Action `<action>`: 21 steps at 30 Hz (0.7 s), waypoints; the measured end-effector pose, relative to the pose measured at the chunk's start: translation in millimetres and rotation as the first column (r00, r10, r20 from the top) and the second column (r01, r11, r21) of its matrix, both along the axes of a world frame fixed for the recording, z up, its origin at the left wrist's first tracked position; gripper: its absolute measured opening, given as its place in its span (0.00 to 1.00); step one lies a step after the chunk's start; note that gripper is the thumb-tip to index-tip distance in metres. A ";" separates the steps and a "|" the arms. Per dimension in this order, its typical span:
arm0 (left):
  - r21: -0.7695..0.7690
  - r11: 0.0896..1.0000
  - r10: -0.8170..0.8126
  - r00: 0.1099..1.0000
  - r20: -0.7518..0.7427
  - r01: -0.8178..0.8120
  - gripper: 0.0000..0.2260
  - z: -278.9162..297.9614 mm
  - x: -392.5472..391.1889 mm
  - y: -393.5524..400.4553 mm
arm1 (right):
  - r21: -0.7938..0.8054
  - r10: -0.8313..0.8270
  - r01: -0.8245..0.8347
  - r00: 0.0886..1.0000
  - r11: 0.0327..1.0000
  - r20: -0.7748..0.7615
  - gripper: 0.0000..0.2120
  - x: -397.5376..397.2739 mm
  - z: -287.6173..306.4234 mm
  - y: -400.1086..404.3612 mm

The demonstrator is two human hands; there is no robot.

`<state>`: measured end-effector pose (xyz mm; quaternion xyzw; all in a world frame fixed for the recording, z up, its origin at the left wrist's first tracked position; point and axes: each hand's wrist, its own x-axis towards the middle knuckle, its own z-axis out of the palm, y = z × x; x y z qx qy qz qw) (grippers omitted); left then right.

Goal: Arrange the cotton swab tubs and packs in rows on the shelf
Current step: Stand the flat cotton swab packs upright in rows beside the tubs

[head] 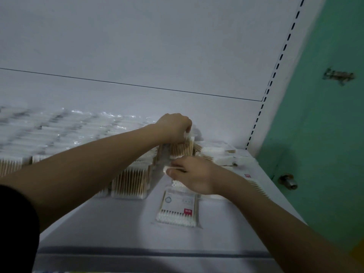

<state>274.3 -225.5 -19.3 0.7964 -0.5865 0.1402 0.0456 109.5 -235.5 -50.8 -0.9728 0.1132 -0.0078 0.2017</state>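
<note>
My left hand (pixel 174 125) reaches to the back of the white shelf (pixel 118 223) and pinches the top of an upright pack of wooden cotton swabs (pixel 182 147). My right hand (pixel 194 174) is just in front of it, fingers closed on the edge of another swab pack (pixel 169 168). A flat pack with a red label (pixel 178 208) lies on the shelf below my right hand. Upright swab packs (pixel 131 181) stand in a row to the left, partly hidden by my left forearm.
Blurred rows of clear-wrapped white swab packs (pixel 59 129) fill the shelf's left back. Loose packs (pixel 218 154) lie at the right back corner. The white back panel (pixel 157 46) and slotted upright (pixel 275 71) bound the shelf; a green wall (pixel 325 134) stands right.
</note>
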 end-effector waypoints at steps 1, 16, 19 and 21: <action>-0.011 1.000 0.002 1.000 0.018 -0.002 0.16 1.9 -2.7 3.0 | 0.006 0.002 -0.002 1.000 1.000 0.021 0.18 -1.8 2.4 0.4; -0.678 0.699 -0.088 0.913 -0.398 -0.229 0.02 -35.5 -137.6 125.9 | 0.216 -0.157 0.035 0.803 0.976 0.576 0.06 -97.5 1.5 8.7; -0.670 0.665 -0.030 0.884 -0.467 -0.331 0.07 -68.7 -155.5 143.2 | 0.290 -0.182 0.000 0.778 0.957 0.601 0.06 -112.7 -26.6 31.2; -0.588 0.682 0.051 0.830 -0.556 -0.435 0.16 -85.7 -163.6 150.3 | 0.295 -0.204 0.031 0.791 0.955 0.576 0.05 -117.3 -47.9 37.0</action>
